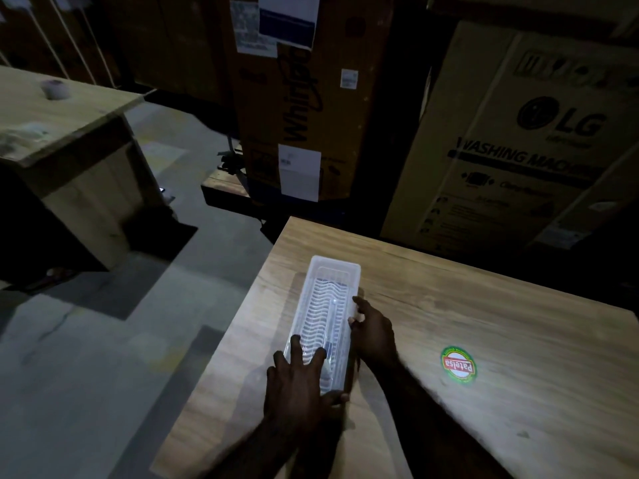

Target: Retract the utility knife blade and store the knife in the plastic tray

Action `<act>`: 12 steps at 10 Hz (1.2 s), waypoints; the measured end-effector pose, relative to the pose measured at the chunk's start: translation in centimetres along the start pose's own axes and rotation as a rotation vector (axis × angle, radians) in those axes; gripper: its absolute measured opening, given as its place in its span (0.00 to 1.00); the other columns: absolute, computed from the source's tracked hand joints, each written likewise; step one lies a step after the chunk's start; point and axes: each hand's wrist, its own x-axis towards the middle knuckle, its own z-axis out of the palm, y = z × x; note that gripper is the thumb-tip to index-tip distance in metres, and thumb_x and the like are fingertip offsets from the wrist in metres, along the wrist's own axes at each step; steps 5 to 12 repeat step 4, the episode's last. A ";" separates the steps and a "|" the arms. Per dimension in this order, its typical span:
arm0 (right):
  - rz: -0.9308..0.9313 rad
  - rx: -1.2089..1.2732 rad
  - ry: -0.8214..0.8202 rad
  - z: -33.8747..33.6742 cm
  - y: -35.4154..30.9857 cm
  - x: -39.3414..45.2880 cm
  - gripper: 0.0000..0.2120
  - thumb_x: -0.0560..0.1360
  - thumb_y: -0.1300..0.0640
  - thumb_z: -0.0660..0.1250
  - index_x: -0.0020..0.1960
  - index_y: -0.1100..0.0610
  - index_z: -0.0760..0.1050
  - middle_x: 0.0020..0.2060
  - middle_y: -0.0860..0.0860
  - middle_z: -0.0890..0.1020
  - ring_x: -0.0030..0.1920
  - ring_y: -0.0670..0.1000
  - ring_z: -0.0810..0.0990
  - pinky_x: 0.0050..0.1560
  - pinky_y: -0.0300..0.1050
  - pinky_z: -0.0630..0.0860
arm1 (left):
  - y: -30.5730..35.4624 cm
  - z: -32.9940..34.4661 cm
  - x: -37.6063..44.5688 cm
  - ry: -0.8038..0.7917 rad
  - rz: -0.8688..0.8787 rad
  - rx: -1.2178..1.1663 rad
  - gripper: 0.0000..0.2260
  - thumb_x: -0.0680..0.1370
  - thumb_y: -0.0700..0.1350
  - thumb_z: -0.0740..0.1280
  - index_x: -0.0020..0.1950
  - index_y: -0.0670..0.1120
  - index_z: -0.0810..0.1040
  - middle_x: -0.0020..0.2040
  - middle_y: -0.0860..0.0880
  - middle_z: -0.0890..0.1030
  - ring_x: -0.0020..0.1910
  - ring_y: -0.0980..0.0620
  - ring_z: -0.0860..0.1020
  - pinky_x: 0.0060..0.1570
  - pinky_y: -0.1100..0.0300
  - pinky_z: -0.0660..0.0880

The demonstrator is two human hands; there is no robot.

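Note:
A long translucent plastic tray [323,271] with a ribbed floor lies lengthwise on the wooden table [484,305], near its left edge. The utility knife [331,326], pale with a dark slider, rests inside the tray along its right side; no blade is visible. My left hand [294,385] covers the tray's near end, with spread fingers inside it and the thumb hooked around the near wall. My right hand [373,337] holds the tray's right wall, fingertips on the rim. The knife's near end is partly hidden by my left fingers.
A round green and red sticker [459,365] sits on the table to the right of the tray. Large cardboard appliance boxes [511,140] stand behind the table. Another wooden bench [62,115] with a tape roll [55,88] stands at far left, across the concrete floor.

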 end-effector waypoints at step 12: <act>-0.154 -0.232 -0.164 -1.0 1.1 -0.2 0.43 0.72 0.28 0.42 0.77 0.54 0.57 0.72 0.65 0.68 0.68 0.66 0.71 0.63 0.55 0.71 | -0.3 0.2 -0.1 0.073 0.020 0.090 0.40 0.68 0.76 0.47 0.68 0.51 0.68 0.71 0.38 0.71 0.64 0.32 0.73 0.56 0.37 0.75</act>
